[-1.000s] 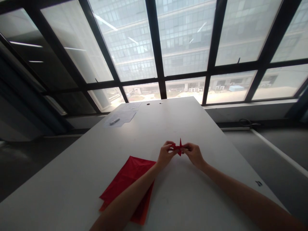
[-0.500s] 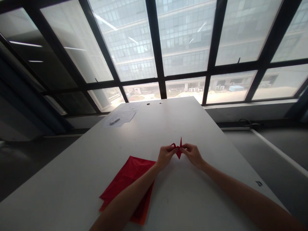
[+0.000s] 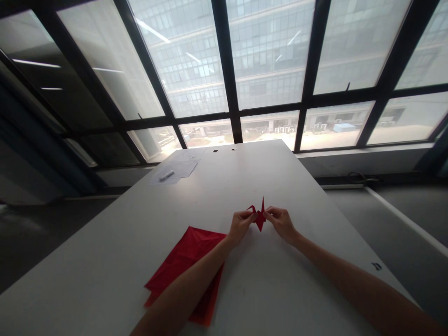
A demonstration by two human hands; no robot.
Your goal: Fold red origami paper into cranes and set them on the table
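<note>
A small red origami crane (image 3: 260, 219) is held between my two hands, a little above the white table (image 3: 280, 289). Its thin tail points up, and a bent head tip shows over my left fingers. With thumb and fingers pinched, my left hand (image 3: 241, 226) grips the crane's left side. My right hand (image 3: 282, 221) pinches it from the right, close to the upright point. Red paper sheets (image 3: 189, 254) lie partly beneath my left forearm, with an orange edge showing at the bottom.
White papers (image 3: 178, 169) lie on the far left of the table, with a whitish marker-like stick (image 3: 167, 176) on them. A small dark mark or scrap (image 3: 376, 266) is near the right edge. Large windows with black frames (image 3: 238, 128) stand beyond the table.
My right fingers have shifted slightly right and up along the crane, so more of its middle shows between my hands. My left hand has hardly moved.
</note>
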